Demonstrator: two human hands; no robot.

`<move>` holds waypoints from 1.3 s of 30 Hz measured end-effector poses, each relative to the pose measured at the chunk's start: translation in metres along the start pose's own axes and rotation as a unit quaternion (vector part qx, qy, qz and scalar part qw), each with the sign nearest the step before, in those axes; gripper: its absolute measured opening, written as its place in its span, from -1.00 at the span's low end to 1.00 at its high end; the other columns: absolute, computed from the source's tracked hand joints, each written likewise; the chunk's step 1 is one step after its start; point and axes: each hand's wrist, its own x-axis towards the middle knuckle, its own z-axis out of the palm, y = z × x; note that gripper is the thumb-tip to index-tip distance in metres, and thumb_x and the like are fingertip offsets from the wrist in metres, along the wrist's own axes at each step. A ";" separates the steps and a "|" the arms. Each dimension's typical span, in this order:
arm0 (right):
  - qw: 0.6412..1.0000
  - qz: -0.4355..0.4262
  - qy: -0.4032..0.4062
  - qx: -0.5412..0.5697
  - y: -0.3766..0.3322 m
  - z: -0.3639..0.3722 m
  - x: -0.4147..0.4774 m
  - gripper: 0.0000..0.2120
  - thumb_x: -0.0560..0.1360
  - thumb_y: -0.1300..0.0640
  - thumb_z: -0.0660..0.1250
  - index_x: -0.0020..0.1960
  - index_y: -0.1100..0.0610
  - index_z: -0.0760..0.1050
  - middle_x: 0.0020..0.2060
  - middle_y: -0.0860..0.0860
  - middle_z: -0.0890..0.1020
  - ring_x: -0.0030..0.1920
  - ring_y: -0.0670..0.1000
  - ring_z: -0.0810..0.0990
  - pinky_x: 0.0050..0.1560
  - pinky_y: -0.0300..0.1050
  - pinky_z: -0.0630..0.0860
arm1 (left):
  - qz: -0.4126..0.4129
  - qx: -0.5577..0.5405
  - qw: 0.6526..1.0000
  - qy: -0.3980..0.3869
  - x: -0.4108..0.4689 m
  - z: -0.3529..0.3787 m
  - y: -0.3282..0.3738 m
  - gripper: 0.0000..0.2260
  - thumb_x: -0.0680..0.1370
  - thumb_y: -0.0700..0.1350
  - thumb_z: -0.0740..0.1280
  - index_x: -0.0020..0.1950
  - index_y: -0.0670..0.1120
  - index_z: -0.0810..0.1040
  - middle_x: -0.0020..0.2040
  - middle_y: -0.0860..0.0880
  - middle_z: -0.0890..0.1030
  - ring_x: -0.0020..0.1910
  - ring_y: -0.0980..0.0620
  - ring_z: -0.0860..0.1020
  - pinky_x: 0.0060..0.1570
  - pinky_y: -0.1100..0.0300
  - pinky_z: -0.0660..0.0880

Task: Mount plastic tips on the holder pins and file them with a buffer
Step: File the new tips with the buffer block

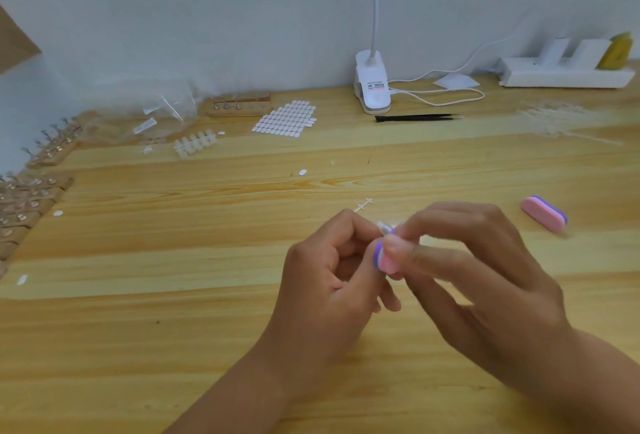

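My left hand [332, 281] pinches a small clear plastic tip [382, 225] between thumb and fingers above the wooden table. My right hand [485, 270] grips a pink and purple buffer block [382, 257] and holds it against the tip. The tip is mostly hidden by my fingers. A second pink and purple buffer [544, 213] lies on the table to the right. Wooden holders with metal pins [239, 106] stand at the back, and more pin holders [31, 191] line the left edge.
A sheet of white adhesive tabs [285, 119], a strip of white tips [195, 146] and clear bags [166, 114] lie at the back left. A white clip lamp [372, 87], black tweezers [415, 117] and a white box [564, 73] stand behind. Loose tips are scattered about.
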 end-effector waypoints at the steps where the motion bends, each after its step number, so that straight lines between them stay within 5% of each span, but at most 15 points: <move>1: 1.000 0.004 -0.001 -0.006 0.003 -0.002 0.000 -0.77 0.54 0.36 0.41 0.16 0.15 0.61 0.00 0.10 0.61 0.06 0.05 0.58 0.12 -0.14 0.49 | -0.002 0.003 1.000 0.001 0.000 0.000 0.000 -0.87 0.57 -0.07 0.33 -0.18 -0.03 0.52 -0.33 0.00 0.63 -0.45 0.00 0.64 -0.44 0.24 0.49; 5: 0.998 0.055 0.016 -0.001 0.008 -0.003 0.005 -0.75 0.52 0.36 0.42 0.15 0.14 0.54 0.00 0.06 0.58 -0.01 0.12 0.63 0.06 -0.10 0.53 | -0.005 0.003 1.000 -0.001 0.000 -0.001 0.001 -0.87 0.58 -0.09 0.31 -0.18 0.01 0.51 -0.29 -0.04 0.65 -0.44 -0.04 0.64 -0.43 0.20 0.50; 13: 0.999 0.027 0.007 0.031 -0.002 -0.004 0.002 -0.74 0.55 0.33 0.41 0.18 0.08 0.60 0.03 0.06 0.59 0.06 0.01 0.59 0.10 -0.16 0.50 | 0.012 -0.008 1.000 -0.019 0.000 -0.001 0.002 -0.85 0.59 -0.04 0.30 -0.11 -0.08 0.52 -0.27 -0.02 0.67 -0.37 -0.02 0.67 -0.42 0.20 0.52; 19: 0.999 0.046 0.012 -0.021 0.010 -0.007 0.006 -0.74 0.51 0.36 0.43 0.15 0.15 0.55 -0.02 0.06 0.58 -0.02 0.07 0.62 0.03 -0.08 0.53 | 0.006 0.000 1.000 0.003 0.001 -0.001 0.001 -0.90 0.55 -0.02 0.31 -0.17 0.08 0.53 -0.24 -0.02 0.68 -0.38 -0.04 0.67 -0.41 0.21 0.51; 23: 1.000 -0.001 0.005 0.020 -0.002 -0.003 0.004 -0.73 0.52 0.42 0.39 0.14 0.15 0.62 0.01 0.12 0.60 0.07 -0.01 0.57 0.15 -0.27 0.45 | 0.017 0.008 1.000 -0.006 0.000 0.000 0.000 -0.87 0.55 -0.03 0.33 -0.17 -0.01 0.52 -0.32 0.03 0.65 -0.38 0.02 0.67 -0.42 0.24 0.51; 27: 0.997 0.054 0.006 -0.047 0.018 -0.009 0.004 -0.76 0.52 0.36 0.42 0.14 0.15 0.60 -0.03 0.09 0.60 -0.03 0.12 0.63 0.09 -0.12 0.52 | 0.000 -0.023 1.000 -0.009 0.001 -0.004 0.002 -0.90 0.56 -0.04 0.30 -0.14 0.01 0.54 -0.23 -0.05 0.68 -0.37 -0.05 0.68 -0.41 0.20 0.52; 32: 0.999 0.030 0.027 0.007 -0.001 -0.007 0.004 -0.83 0.60 0.25 0.38 0.18 0.10 0.57 0.03 0.02 0.59 0.06 -0.05 0.59 0.22 -0.30 0.41 | 0.005 -0.025 0.999 -0.031 0.002 -0.004 0.000 -0.88 0.61 -0.12 0.29 -0.12 -0.04 0.55 -0.24 -0.01 0.69 -0.26 0.04 0.69 -0.34 0.24 0.54; 39: 0.999 0.033 0.017 -0.006 0.008 -0.006 0.004 -0.78 0.54 0.35 0.41 0.14 0.13 0.59 -0.02 0.10 0.60 -0.01 0.07 0.62 0.04 -0.09 0.53 | 0.012 0.004 1.000 0.003 0.002 -0.004 0.000 -0.87 0.59 -0.14 0.34 -0.17 -0.06 0.57 -0.24 -0.02 0.70 -0.26 0.04 0.70 -0.30 0.34 0.52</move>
